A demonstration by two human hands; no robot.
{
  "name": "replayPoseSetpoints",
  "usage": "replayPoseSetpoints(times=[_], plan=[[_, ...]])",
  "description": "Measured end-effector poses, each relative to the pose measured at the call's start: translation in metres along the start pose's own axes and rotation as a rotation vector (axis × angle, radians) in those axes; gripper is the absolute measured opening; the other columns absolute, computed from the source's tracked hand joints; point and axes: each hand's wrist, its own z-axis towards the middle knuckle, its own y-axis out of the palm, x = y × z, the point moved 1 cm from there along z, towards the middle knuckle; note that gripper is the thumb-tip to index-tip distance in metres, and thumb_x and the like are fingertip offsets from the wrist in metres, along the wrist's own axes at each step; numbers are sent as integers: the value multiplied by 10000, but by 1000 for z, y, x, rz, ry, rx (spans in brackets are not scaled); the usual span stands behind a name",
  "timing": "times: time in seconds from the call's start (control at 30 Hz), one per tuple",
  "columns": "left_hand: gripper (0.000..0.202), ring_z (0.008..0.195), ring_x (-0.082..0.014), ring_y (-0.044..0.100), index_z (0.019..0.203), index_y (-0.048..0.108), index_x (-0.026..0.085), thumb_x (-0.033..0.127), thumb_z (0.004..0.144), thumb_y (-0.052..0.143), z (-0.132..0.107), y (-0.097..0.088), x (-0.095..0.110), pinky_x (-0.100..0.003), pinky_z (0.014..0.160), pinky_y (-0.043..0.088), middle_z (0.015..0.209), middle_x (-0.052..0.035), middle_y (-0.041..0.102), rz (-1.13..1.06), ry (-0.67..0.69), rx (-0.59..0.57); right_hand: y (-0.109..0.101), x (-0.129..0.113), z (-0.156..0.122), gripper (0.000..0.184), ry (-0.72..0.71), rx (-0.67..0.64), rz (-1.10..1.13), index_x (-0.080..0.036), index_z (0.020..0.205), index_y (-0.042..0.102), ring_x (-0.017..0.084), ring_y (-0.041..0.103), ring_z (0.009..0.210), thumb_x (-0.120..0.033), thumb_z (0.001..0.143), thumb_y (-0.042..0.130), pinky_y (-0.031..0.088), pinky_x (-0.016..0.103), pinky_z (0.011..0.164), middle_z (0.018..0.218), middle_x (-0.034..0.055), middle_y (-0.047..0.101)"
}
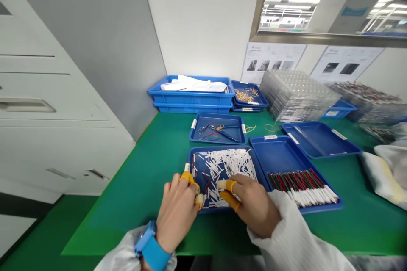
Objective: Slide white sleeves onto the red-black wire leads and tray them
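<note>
My left hand (178,209) and my right hand (251,203) rest at the near edge of a blue tray (190,156) filled with several short white tubes (232,163) and a few red and dark wires. Both hands wear yellow finger cots. The left fingers are curled and pinched over the tray's near left corner; what they pinch is too small to name. The right thumb and forefinger are pinched together among the white tubes. A blue wristband (152,250) is on my left wrist.
To the right, a blue tray (280,152) holds a row of red, green and white wires (302,186). Behind it are a tray with pliers and wires (218,129), stacked blue bins (190,93), clear plastic tray stacks (295,95) and an empty blue tray (318,139). Grey cabinets stand to the left.
</note>
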Motion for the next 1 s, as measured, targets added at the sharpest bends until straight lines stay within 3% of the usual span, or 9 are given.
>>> replayPoseSetpoints(times=[0.27, 0.53, 0.67, 0.8, 0.9, 1.0], plan=[[217, 876, -265, 437, 847, 607, 193, 178, 753, 412, -5, -4, -12, -359, 684, 338, 820, -69, 524, -24, -51, 19, 6, -10, 18, 152, 69, -91, -131, -185, 781, 632, 225, 601, 761, -182, 794, 481, 449, 313, 621, 817, 75, 646], [156, 824, -273, 444, 650, 580, 183, 132, 671, 434, 0, 0, -6, -362, 651, 321, 761, -75, 529, -20, -16, -4, 32, -36, 40, 272, 183, -118, -155, -198, 893, 592, 228, 614, 697, -61, 674, 507, 397, 264, 493, 763, 71, 651], [153, 844, -278, 447, 671, 590, 184, 153, 689, 441, -1, -2, -7, -370, 671, 331, 774, -77, 531, -55, -24, 8, 19, -20, 34, 374, 222, -103, -63, -202, 1002, 568, 213, 607, 637, -71, 653, 528, 391, 266, 495, 698, 48, 653], [207, 858, -262, 468, 821, 607, 198, 163, 737, 421, -6, -4, -4, -369, 693, 360, 831, -69, 539, -116, -58, 35, 1, 6, 20, 248, 246, -43, 70, -179, 915, 578, 166, 583, 600, -114, 684, 516, 417, 260, 526, 668, 24, 631], [289, 955, -244, 474, 974, 574, 200, 126, 741, 419, -10, -5, 9, -363, 788, 366, 964, -70, 555, -353, -70, 37, -6, 10, 5, 358, 239, 90, 297, -175, 1083, 480, 141, 570, 620, -147, 726, 494, 434, 243, 526, 728, 17, 617], [238, 919, -214, 522, 961, 554, 171, 142, 745, 456, -11, -3, 30, -310, 792, 386, 964, -63, 596, -834, -38, -45, -3, 2, -12, 412, 253, 329, 681, -191, 1105, 453, 146, 548, 628, -192, 705, 555, 440, 267, 554, 715, 4, 597]])
